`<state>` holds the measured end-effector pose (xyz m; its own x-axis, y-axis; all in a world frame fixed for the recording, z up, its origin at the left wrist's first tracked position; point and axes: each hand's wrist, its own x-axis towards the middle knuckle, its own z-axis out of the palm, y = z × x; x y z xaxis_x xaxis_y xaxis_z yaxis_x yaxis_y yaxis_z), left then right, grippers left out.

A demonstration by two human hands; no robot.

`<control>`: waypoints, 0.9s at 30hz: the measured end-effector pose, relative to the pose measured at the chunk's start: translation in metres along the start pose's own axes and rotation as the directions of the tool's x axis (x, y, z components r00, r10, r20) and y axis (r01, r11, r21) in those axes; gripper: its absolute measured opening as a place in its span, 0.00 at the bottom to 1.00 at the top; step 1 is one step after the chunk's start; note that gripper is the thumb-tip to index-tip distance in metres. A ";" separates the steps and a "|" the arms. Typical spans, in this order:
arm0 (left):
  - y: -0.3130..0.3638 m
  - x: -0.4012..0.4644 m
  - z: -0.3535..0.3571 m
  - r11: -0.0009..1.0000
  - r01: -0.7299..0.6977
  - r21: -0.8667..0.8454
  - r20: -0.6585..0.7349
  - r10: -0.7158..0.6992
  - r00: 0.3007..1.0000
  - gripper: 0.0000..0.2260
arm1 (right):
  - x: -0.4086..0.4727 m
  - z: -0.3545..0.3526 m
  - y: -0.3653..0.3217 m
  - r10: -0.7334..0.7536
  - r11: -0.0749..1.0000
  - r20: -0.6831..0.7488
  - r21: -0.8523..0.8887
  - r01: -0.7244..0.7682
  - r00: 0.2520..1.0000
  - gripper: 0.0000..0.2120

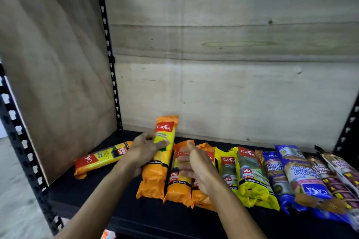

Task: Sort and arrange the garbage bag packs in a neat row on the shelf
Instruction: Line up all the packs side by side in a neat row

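Note:
My left hand (144,151) grips an orange and yellow garbage bag pack (155,174), holding it lengthwise with its far end raised off the black shelf (101,196). To its right lie two more orange packs (175,186), side by side. My right hand (194,165) hovers over them with fingers apart, holding nothing. Further right the row continues with yellow 25L packs (250,176), blue single-handle packs (303,176) and brown drawstring packs (338,178). One red and yellow pack (101,158) lies crosswise, apart, at the left.
The shelf has a plywood back wall (233,83) and a plywood left side panel (54,83). Black perforated metal uprights (110,54) stand at the corners. A small orange object (108,235) peeks out below the shelf's front edge.

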<state>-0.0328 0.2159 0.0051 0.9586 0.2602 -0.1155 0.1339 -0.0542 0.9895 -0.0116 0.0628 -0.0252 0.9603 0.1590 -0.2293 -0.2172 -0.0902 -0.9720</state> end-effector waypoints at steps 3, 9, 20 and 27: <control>-0.005 0.001 0.021 1.000 0.018 0.017 0.023 -0.019 1.000 0.18 | -0.002 0.000 -0.005 0.083 0.975 0.075 0.202 -0.097 0.994 0.23; -0.013 0.005 0.036 0.999 0.007 0.033 0.173 -0.012 0.985 0.13 | 0.003 -0.009 -0.003 0.108 0.980 -0.045 0.172 -0.099 0.993 0.15; -0.030 0.020 0.053 0.967 0.037 0.252 0.167 -0.081 0.983 0.12 | 0.012 -0.027 0.016 -0.243 0.706 -0.240 -0.708 0.002 0.940 0.20; -0.043 0.032 0.035 0.650 -0.100 0.754 -0.069 0.230 0.971 0.13 | 0.007 -0.021 0.016 -0.272 0.603 -0.279 -0.795 -0.063 0.921 0.19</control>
<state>0.0013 0.1926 -0.0443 0.9441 0.3066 0.1211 0.1803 -0.7878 0.5889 -0.0049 0.0421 -0.0413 0.9923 -0.1037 0.0682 -0.0520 -0.8463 -0.5301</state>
